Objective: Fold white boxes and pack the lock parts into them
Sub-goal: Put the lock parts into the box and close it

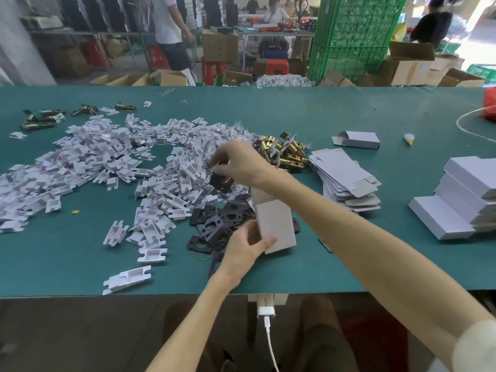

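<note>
I see the green worktop (349, 108) filling the view, and I place everything else against the upright white box (276, 226) near its front edge. Left of that box and beyond it spreads the biggest heap, white plastic pieces (107, 162). Well to the right of the box stand the stacked closed boxes (467, 200). Nearer on the same side, a little beyond the box, lies a pile of flat box blanks (346, 178). Straight beyond the box sits a heap of brass latches (284, 151), with crinkled clear bags beside them. Just left of the box, and partly behind it, lie the loose black plates (214, 226).

The box itself is off the worktop, tilted slightly, its open top turned away from me. The left grip (247, 245) holds it from the left, thumb laid across the near face and fingers curled behind. The right grip (239, 162) hangs above and beyond the box, over the edge of the white heap, fingers curled down and pinching one black plate (221, 182) that dangles below them. I cannot tell whether it holds anything else.
</note>
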The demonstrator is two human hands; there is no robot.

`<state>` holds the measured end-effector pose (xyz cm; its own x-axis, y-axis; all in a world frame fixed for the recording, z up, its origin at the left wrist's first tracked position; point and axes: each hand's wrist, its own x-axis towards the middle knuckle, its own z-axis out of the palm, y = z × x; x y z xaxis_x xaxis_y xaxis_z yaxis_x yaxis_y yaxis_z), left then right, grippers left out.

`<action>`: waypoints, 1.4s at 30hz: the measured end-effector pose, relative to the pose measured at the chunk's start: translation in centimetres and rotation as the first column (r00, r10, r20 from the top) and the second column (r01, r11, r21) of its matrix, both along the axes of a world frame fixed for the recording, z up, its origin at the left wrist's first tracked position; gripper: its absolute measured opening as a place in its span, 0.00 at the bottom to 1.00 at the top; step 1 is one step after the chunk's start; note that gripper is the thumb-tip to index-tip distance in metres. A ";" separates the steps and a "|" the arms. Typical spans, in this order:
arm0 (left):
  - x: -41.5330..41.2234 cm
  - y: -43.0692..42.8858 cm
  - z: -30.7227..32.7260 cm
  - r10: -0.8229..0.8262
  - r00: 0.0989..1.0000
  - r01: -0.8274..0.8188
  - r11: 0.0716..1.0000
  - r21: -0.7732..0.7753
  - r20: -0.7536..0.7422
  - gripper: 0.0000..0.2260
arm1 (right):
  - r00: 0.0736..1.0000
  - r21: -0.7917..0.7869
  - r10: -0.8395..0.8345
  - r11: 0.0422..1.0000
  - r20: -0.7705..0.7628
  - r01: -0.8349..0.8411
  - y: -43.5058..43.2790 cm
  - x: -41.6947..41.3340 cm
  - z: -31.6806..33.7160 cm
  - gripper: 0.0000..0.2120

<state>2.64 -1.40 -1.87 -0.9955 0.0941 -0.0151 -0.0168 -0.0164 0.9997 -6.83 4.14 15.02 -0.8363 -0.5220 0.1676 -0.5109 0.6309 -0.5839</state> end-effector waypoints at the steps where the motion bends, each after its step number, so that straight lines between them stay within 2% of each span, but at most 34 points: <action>1: 0.0 0.0 0.0 0.001 1.000 -0.001 1.000 0.003 0.002 0.16 | 1.000 -0.025 -0.003 1.000 0.005 0.003 0.8 0.0 0.7 0.09; 5: 0.0 0.0 -0.1 0.013 1.000 -0.013 1.000 0.019 0.009 0.16 | 0.998 -0.088 -0.060 0.994 0.008 0.060 4.6 -0.3 2.3 0.07; 8: -0.1 0.0 -0.2 0.012 1.000 -0.013 0.999 0.041 0.013 0.15 | 0.994 -0.078 -0.111 0.991 -0.015 0.110 7.0 -0.5 2.0 0.05; 13: -0.1 0.0 -0.1 0.007 1.000 -0.008 0.999 0.043 0.007 0.16 | 0.989 0.018 -0.141 0.990 -0.036 0.142 8.6 -0.1 -0.2 0.02; 17: 0.0 0.0 -0.1 0.015 1.000 -0.015 0.999 0.040 0.011 0.16 | 0.993 0.136 -0.089 0.986 -0.074 0.098 8.6 0.3 -1.6 0.04; 20: 0.0 0.0 -0.1 0.016 1.000 -0.017 0.999 0.034 0.015 0.17 | 0.998 0.173 -0.044 0.984 -0.047 0.051 8.8 0.3 -1.8 0.03; 27: -0.1 0.0 -0.2 0.008 1.000 -0.009 1.000 0.029 0.016 0.17 | 1.000 0.227 -0.009 0.974 0.003 0.008 9.8 0.4 -0.8 0.11; 32: -0.1 0.0 -0.3 0.001 1.000 -0.001 0.999 0.032 0.017 0.17 | 0.991 0.276 0.071 0.956 0.114 -0.100 10.1 1.3 -1.5 0.30; 37: -0.1 -0.1 -0.4 -0.013 1.000 0.012 1.000 0.016 0.021 0.20 | 0.984 0.352 0.069 0.928 0.163 -0.123 10.3 1.8 -1.9 0.30; 42: -0.1 0.0 -0.4 -0.012 1.000 0.012 1.000 -0.006 0.014 0.19 | 0.980 0.491 0.015 0.864 0.196 -0.111 10.1 2.5 -1.7 0.32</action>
<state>2.52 -1.35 -2.26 -0.9940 0.1055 -0.0300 -0.0313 -0.0105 0.9995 -4.31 14.20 13.30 -0.7892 -0.5477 -0.2778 -0.4762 0.8314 -0.2864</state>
